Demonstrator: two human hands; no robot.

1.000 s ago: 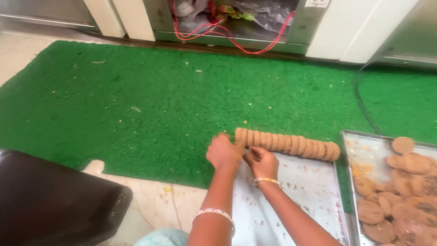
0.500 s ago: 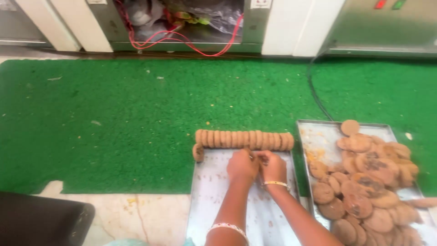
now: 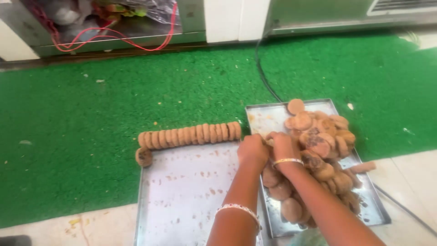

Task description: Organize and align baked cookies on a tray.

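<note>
Head view is showing two bare hands working over a pair of flat metal baking trays lying side by side on green artificial turf [image 3: 91, 114]. The left hand [image 3: 251, 149], wearing a white beaded bracelet at the wrist, is curled nearly closed at the seam between the trays, and the right hand [image 3: 283, 145], wearing a thin gold bangle, is curled beside it at three o'clock; both seem to be pinching small round brown biscuits, though the fingers are hiding just what each one is gripping, so I cannot tell the hold for sure. At three o'clock from the hands, the right-hand steel tray [image 3: 266, 116] is carrying a loose heap of round brown baked biscuits [image 3: 318, 146], piled anyhow, probably because they are being kept within easy reach. At nine o'clock, the left-hand steel tray [image 3: 182, 200], dotted with crumbs, is bearing a tidy row of the same biscuits standing on edge [image 3: 191, 134] along its far rim, packed face to face so they are propping one another upright. One stray biscuit [image 3: 144, 156] is lying flat at the row's left end. At twelve o'clock, red wires [image 3: 109, 43] are dangling from a machine cabinet, and a black cable [image 3: 264, 77] is trailing across the turf.
</note>
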